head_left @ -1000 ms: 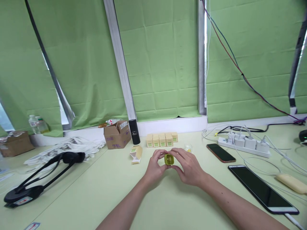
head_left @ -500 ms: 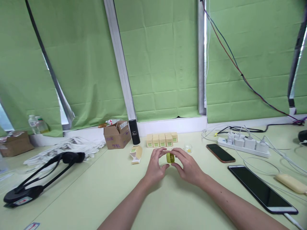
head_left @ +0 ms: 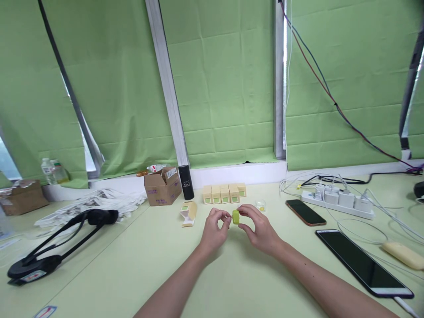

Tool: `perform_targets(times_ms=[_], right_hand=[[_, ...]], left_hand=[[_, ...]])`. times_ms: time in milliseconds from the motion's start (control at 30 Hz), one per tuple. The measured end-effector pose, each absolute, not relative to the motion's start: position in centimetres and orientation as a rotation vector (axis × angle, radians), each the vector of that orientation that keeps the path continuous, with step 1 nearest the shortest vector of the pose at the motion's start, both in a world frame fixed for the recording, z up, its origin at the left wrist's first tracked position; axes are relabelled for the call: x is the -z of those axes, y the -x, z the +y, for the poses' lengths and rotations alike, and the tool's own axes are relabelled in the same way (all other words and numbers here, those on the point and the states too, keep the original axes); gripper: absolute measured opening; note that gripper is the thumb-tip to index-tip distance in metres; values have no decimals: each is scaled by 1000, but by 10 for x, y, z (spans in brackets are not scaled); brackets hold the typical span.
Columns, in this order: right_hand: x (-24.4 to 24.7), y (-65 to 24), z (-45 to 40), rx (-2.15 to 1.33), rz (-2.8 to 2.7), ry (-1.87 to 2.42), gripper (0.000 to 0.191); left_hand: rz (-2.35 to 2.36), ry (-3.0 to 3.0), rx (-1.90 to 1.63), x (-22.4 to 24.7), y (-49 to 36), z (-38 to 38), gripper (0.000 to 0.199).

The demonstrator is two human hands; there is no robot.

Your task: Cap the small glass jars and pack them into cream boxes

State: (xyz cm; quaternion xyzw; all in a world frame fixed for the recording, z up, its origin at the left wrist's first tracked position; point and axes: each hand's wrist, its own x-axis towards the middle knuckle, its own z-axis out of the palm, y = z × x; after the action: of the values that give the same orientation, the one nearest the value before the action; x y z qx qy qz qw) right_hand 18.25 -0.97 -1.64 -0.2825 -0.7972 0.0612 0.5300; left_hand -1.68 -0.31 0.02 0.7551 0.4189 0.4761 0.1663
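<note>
A small yellow-green piece (head_left: 235,217) with rounded edges is held up above the table. My right hand (head_left: 260,227) grips it between thumb and fingers from the right side. My left hand (head_left: 213,229) is closed in a pinch close by its left side; what is between those fingertips, if anything, is too small to make out. Behind my hands stand several small cream boxes (head_left: 220,194) with green squares. A similar box, opened (head_left: 188,213), lies to the left of them. A small clear round container (head_left: 260,205) with something yellow in it sits beyond my right hand.
To the left are a cardboard box (head_left: 162,187), a black cylinder (head_left: 186,182), white cables (head_left: 96,203) and a black headset (head_left: 62,247). At right lie a phone (head_left: 305,212), a larger phone (head_left: 362,263), a power strip (head_left: 338,203) and a cream power bank (head_left: 404,255).
The yellow-green piece has turned from its round hollow side to a narrower face. My left fingers have drawn into a pinch. My right hand keeps its hold.
</note>
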Motion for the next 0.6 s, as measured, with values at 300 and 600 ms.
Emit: perform_targets(times_ms=[300,600], right_hand=[[18,-182,-10,-120,-1936,676,40],[18,-182,-9,-105,-1936,665,38]], left_hand=[[1177,-2088,-1363,-5,14,-7,21],[1157,-2071,-1387,-4,14,-5,22]])
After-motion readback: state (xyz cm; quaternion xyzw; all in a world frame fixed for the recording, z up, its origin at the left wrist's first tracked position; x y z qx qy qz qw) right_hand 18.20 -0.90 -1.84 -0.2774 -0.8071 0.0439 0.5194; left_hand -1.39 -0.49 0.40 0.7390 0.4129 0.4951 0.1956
